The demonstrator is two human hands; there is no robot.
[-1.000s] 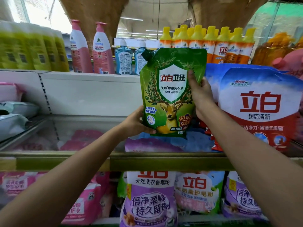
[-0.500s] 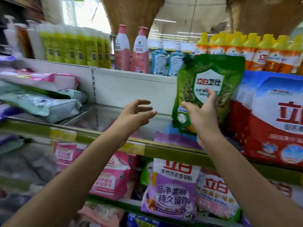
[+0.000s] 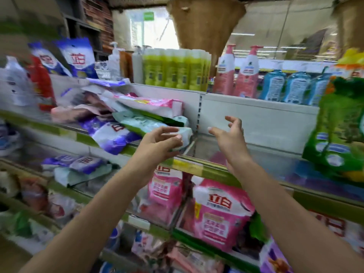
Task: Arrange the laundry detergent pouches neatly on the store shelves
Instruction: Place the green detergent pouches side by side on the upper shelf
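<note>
Cluttered shelf [image 3: 189, 166], slumped mint-green pouch [image 3: 149, 123] beside empty, spread hands [image 3: 157, 143] [image 3: 229, 137].

Green pouch [image 3: 338, 131], pink pouches [image 3: 220, 211], yellow-green bottles [image 3: 175, 69].

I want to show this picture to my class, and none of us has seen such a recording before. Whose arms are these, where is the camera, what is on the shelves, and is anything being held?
No machine here: a person wears a camera on the head, so you see their own two bare arms reaching forward. The left hand is at the end of a pale green pouch in a messy pile of lying detergent pouches; blur hides whether the fingers grip it. The right hand is open and empty, before a bare stretch of shelf. A green pouch stands at the right. Bottles line the top shelf and pink pouches fill the one below.
</note>
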